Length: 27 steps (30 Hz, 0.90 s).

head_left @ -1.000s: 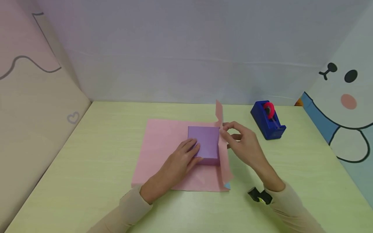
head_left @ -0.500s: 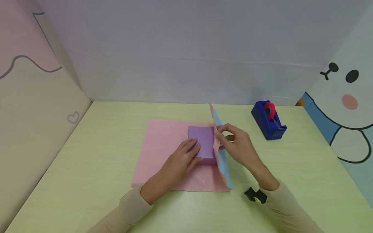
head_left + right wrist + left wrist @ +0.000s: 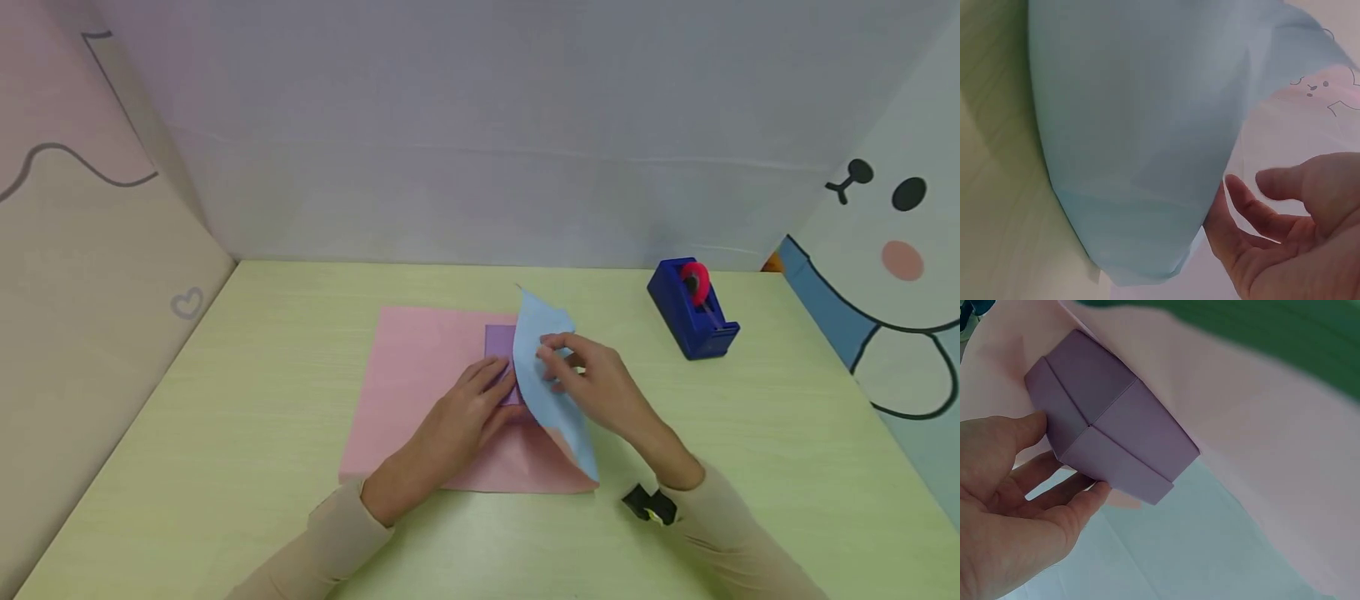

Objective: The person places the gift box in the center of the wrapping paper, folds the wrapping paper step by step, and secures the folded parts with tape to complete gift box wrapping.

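A purple box (image 3: 497, 340) sits on a sheet of paper (image 3: 416, 358), pink on its upper face and light blue on its underside. My left hand (image 3: 450, 425) holds the box at its near left corner, fingers on top and thumb along the front. In the left wrist view the box (image 3: 1110, 419) lies between thumb and fingers. The raised right flap (image 3: 536, 379) leans left over the box, blue side up, hiding its right part. My right hand (image 3: 600, 379) is at this flap. In the right wrist view its thumb and fingertips are apart, one finger touching the paper's edge (image 3: 1141, 156).
A blue tape dispenser (image 3: 686, 312) with a red-cored roll stands at the back right of the pale wooden table (image 3: 262, 375). A small black object (image 3: 648, 504) is at the right cuff. Printed cloth walls enclose the back and sides.
The right hand has moved left, bringing the paper flap from upright beside the box to leaning over it, its blue side now showing. The thumb-and-finger pinch has loosened. The left hand stays put.
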Motion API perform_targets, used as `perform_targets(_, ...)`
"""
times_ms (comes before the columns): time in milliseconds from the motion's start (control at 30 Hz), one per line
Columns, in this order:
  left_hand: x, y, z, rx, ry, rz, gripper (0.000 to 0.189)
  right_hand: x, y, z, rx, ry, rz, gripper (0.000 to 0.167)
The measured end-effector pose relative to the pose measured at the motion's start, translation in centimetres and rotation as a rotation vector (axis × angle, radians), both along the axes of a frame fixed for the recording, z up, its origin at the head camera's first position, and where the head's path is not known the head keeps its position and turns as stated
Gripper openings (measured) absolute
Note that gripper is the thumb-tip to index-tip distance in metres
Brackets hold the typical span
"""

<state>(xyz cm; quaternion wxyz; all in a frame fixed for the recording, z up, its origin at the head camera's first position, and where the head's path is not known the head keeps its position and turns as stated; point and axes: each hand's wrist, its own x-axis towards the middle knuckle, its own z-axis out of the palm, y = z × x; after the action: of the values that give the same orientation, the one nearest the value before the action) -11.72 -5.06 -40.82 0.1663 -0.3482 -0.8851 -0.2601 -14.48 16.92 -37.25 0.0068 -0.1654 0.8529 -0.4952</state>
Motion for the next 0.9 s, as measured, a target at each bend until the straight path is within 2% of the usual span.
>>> perform_targets(100,-0.1,0.1,0.0,0.009,0.009,-0.003,0.046,0.2,0.2,-0.3,0.004,0.026,0.028,0.020)
perform_targets(267,0.0,0.1,0.1,0.006,0.002,-0.004,0.045,0.5,0.4,-0.8,0.092,0.145,0.060,0.029)
perform_targets(433,0.1,0.0,0.2,-0.025,-0.018,0.003,0.044,0.7,0.6,-0.9,0.187,0.215,-0.016,0.040)
perform_targets(500,0.1,0.0,0.2,-0.036,-0.019,0.007,0.044,0.9,0.7,-0.8,0.236,0.191,-0.056,0.050)
perform_targets(567,0.1,-0.1,0.3,-0.041,-0.018,0.011,0.044,1.0,0.8,-0.6,0.276,0.129,-0.072,0.063)
perform_targets(667,0.1,-0.1,0.2,-0.041,-0.019,0.017,0.044,1.0,1.0,-0.4,0.308,0.039,-0.044,0.080)
perform_targets(767,0.1,-0.1,0.2,-0.035,-0.023,0.020,0.044,0.9,1.1,-0.4,0.297,-0.013,0.011,0.085)
perform_targets(900,0.1,-0.1,0.1,-0.016,-0.022,0.011,0.044,0.8,1.3,-0.6,0.262,-0.040,0.055,0.083)
